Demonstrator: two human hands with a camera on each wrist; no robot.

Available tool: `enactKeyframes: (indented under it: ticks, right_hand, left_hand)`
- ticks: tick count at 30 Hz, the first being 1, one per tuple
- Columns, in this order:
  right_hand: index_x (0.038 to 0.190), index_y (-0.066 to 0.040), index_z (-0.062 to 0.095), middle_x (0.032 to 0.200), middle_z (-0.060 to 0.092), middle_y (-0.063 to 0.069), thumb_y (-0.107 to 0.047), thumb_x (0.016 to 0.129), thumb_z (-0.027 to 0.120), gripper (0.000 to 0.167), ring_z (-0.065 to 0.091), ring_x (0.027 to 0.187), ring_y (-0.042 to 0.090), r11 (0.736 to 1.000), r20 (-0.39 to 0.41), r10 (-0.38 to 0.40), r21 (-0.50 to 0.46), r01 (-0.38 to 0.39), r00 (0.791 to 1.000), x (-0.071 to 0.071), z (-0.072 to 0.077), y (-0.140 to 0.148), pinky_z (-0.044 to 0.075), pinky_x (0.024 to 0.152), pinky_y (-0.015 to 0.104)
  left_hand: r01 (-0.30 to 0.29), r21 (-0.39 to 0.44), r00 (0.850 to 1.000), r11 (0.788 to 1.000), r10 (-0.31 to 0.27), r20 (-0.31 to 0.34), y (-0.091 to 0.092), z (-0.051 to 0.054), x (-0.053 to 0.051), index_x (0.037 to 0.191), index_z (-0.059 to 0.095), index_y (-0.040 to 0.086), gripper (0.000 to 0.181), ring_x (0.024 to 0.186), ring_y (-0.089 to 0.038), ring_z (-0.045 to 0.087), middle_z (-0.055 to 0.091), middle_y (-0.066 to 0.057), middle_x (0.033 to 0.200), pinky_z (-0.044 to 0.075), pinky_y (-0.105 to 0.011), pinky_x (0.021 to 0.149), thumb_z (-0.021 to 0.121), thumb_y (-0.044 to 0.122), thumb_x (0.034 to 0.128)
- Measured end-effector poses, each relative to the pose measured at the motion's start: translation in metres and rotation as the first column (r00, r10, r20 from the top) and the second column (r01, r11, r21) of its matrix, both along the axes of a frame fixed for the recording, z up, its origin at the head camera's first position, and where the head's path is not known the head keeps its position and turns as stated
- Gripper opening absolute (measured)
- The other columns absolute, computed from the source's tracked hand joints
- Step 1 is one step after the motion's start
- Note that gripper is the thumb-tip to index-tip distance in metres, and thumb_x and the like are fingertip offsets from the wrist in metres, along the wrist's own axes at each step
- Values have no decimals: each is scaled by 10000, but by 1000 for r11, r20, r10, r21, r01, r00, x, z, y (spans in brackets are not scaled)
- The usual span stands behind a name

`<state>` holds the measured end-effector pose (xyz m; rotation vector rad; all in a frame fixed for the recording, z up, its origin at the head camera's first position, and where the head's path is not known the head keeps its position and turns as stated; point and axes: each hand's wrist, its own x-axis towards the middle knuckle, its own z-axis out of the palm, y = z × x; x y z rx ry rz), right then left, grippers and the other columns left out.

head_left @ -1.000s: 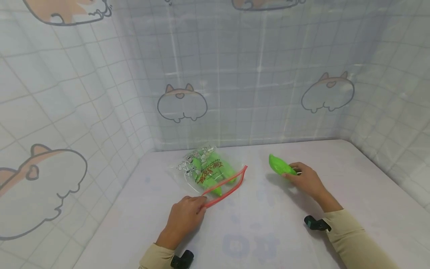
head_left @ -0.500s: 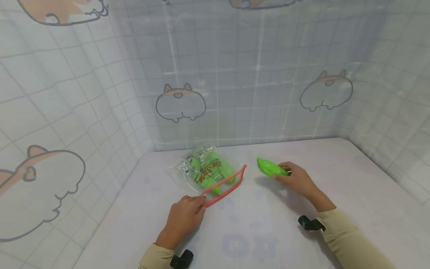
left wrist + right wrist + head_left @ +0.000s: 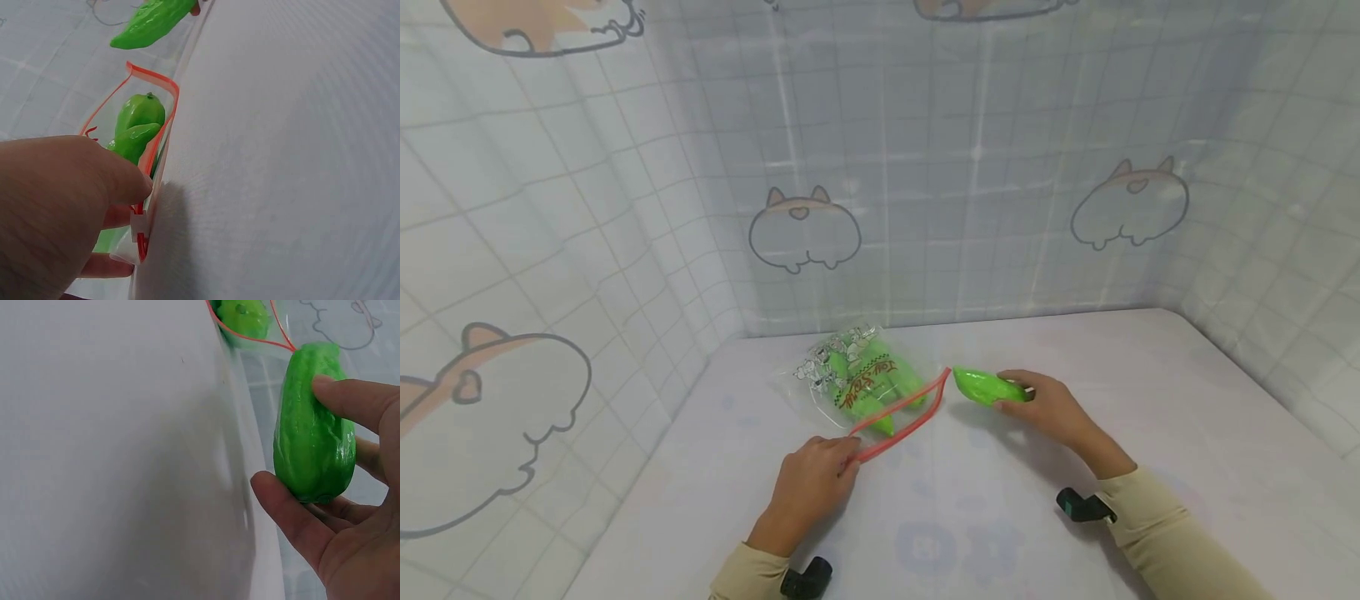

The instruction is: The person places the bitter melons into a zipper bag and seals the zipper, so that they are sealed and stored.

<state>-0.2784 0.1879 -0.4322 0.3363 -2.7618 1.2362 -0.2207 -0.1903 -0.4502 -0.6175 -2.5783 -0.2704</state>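
Note:
A clear zip bag (image 3: 867,382) with printed lettering and a red-edged mouth lies at the back of the table. Its mouth gapes toward the right, and several glossy green bitter melons (image 3: 142,111) are inside. My left hand (image 3: 814,482) pinches the near corner of the red zip edge (image 3: 150,76), by a white slider (image 3: 139,226). In my right hand (image 3: 1054,410) is another ribbed green bitter melon (image 3: 312,434), gripped at its blunt end between thumb and fingers. Its pointed tip is beside the far end of the bag mouth; whether they touch I cannot tell.
The white table (image 3: 970,517) meets a grid-patterned curtain (image 3: 925,167) at the back. More of this sheeting rises at the left and right. Dark wrist cameras (image 3: 1084,505) sit on both cuffs.
My right hand has moved left with the bitter melon, bringing its tip up to the bag's mouth. The left hand and the bag have stayed in place.

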Motion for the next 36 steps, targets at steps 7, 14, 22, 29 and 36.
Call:
enactKeyframes:
  ticks: [7,14,22,29,36]
  right_hand:
    - [1369,-91,616,1314,604,156,-399,877,766,600,563,1017,258,999,-8,48,7,-48,999,1,0,-6,463,791,400]
    - [1367,-65,608,1306,605,143,-329,885,766,572,556,1031,255,997,12,78,-5,-78,997,1,-3,-11,466,828,426]
    - [1354,-70,622,1283,614,124,-283,872,770,546,556,1025,251,994,18,108,-5,-108,994,3,0,-21,456,851,432]
    - [1349,-41,617,1268,614,122,-225,880,751,522,551,1023,247,988,1,156,-16,-156,988,7,2,-27,458,847,409]
    - [1337,-48,627,1237,625,101,-170,872,738,493,561,1007,235,977,-3,212,3,-212,977,10,1,-33,471,830,398]
  left_hand:
    - [4,2,1000,1000,-4,-13,-1,-1,0,873,697,210,119,696,-149,595,705,86,822,429,-313,486,769,140,809]
    - [7,-2,1000,1000,-7,-23,-1,0,-1,859,686,216,122,680,-144,578,692,98,802,416,-301,479,768,140,811]
    - [4,-11,1000,1000,-4,-2,-2,-2,-3,868,692,217,107,679,-143,578,690,101,807,422,-299,484,758,152,813]
    - [27,17,999,999,-27,-27,-2,-3,-3,799,631,227,156,650,-143,549,642,108,738,387,-298,468,750,126,808]
    - [31,21,999,999,-31,-30,-2,-3,-2,780,610,217,177,643,-152,551,633,98,727,388,-307,467,758,124,808]
